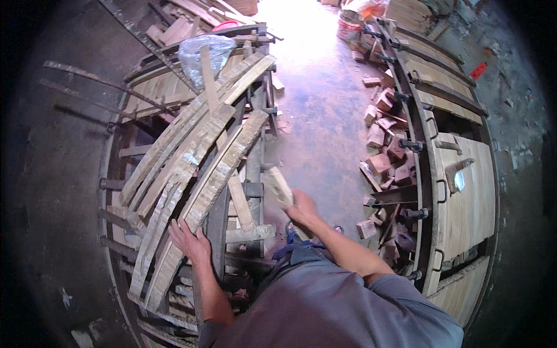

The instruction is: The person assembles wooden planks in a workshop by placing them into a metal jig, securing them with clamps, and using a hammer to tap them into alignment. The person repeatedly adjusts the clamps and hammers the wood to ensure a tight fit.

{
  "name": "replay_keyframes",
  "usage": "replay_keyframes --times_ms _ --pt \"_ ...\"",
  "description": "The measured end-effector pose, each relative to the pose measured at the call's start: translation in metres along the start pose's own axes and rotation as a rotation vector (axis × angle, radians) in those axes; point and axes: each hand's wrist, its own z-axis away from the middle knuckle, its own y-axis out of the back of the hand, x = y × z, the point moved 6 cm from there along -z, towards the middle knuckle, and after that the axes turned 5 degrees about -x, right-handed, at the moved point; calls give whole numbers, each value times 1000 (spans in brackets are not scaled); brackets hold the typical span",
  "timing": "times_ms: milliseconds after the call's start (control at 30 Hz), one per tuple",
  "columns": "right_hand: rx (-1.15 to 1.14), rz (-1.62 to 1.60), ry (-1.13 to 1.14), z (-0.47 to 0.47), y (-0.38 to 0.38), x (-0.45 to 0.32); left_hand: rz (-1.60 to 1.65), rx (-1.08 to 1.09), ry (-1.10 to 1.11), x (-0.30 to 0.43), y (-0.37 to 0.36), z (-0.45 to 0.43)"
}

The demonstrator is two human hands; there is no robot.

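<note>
Rough wooden boards point(226, 165) lie lengthwise in a loose pile on a metal clamping rack point(256, 187) at the left. My left hand point(191, 241) rests with fingers apart on the nearest boards, without closing around them. Over the aisle beside the rack, my right hand point(301, 208) is closed around a short wooden board point(279, 185), which points up and to the left. A narrow wooden strip point(238, 198) passes crosswise under some of the boards, and a short wood piece point(250, 234) lies at its lower end.
A second clamping rack point(424, 174) with glued wooden panels point(468, 195) stands at the right. Wood offcuts point(378, 163) are heaped along its inner side. A clear plastic bag point(204, 54) sits at the left rack's far end. Metal bars point(104, 85) jut out leftward. A bucket point(349, 24) stands far ahead.
</note>
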Motion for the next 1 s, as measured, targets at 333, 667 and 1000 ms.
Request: replay_keyframes --times_ms 333,667,1000 --pt "146 -96 -141 53 78 160 83 -44 207 59 -8 110" --pt "223 -219 170 34 143 260 125 121 291 100 -25 271" --pt "-309 -174 -236 -26 93 366 284 101 880 153 19 492"
